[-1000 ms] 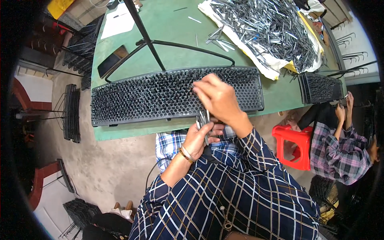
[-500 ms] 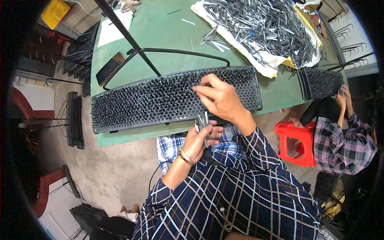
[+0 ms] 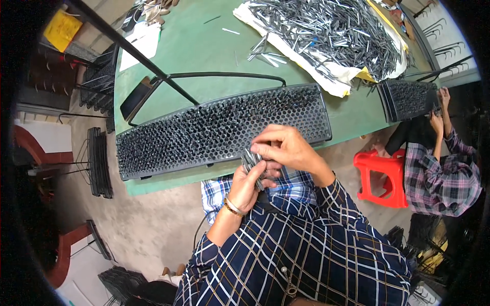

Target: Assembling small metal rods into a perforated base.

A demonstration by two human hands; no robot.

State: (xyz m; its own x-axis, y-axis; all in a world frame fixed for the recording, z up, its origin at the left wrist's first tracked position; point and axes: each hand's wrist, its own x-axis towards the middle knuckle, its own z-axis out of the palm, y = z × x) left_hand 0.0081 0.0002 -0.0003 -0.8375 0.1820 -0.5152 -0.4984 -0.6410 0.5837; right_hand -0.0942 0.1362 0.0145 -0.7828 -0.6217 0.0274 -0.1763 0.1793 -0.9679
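In my left hand (image 3: 243, 188) is a bundle of thin dark and silvery strips (image 3: 250, 160), held upright between thumb and fingers. My right hand (image 3: 295, 151) meets the bundle's upper end, thumb and fingertips pinched together; what lies between them is too small to make out. Just beyond both hands, a long black panel (image 3: 204, 133) full of round holes lies along the table's near edge. Dark pieces stand in many holes, densely at the left and middle; holes toward the right end look bare. A black metal frame (image 3: 224, 75) rises behind the panel.
A big heap of similar strips (image 3: 332, 38) lies on a white sheet (image 3: 326, 87) on the green table (image 3: 199, 51). A phone-like dark object (image 3: 136, 101) rests left. To my right, a person (image 3: 441, 168) handles another panel (image 3: 410, 101) beside a red stool (image 3: 380, 176).
My right hand has come back from above the panel, down to the bundle in my left hand. The left hand has stayed nearly in place. The view has shifted slightly.
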